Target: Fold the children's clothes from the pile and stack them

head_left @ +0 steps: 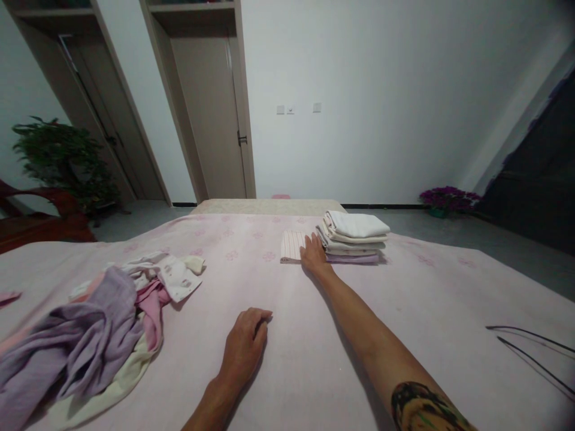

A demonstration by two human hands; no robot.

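Observation:
My right hand (314, 251) reaches forward and lies on a small folded striped cloth (291, 246), its fingers spread and outstretched. Just right of it rises a stack of folded cloths (357, 230), white and cream on top, grey and lilac lower down. Nearer to me, my left hand (245, 341) is over the pink bedsheet (296, 353). Its fingers are loosely bent, with a gap at the thumb and nothing visible in them. A crumpled heap of clothes (103, 329) in lilac, pink, white and cream lies to its left.
The sheet covers a wide surface, with a beige edge (269, 207) at the far end. Two thin black cords (534, 359) cross the right side. Beyond stand a wooden chair (49, 209), a leafy plant (63, 158), purple flowers (449, 199) and a closed door (206, 114).

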